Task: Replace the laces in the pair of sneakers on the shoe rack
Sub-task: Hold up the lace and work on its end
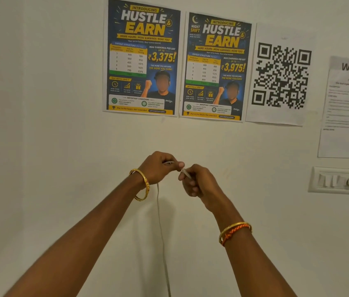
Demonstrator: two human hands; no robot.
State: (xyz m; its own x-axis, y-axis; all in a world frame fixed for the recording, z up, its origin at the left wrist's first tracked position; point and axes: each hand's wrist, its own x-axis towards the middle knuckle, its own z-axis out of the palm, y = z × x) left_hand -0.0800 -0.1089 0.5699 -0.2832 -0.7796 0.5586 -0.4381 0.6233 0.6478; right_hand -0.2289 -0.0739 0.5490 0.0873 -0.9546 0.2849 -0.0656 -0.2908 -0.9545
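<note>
The lace (160, 219) is white against a cream wall (51, 103). The left bangles (142, 185) are gold; the right bangle (234, 231) is gold beside an orange braided thread. Two posters (142, 56) are dark blue with yellow and white lettering, pale tables and green rows. The QR sheet (281, 76) is black squares on white. The switch plate (340, 180) is white.

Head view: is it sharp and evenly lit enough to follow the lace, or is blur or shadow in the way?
Head view: soft warm light, no glare; the white lace barely stands out against the pale wall; left hand and right hand are slightly soft; poster edges bow from the wide lens; the far-right sheet is unreadably blurred.
</note>
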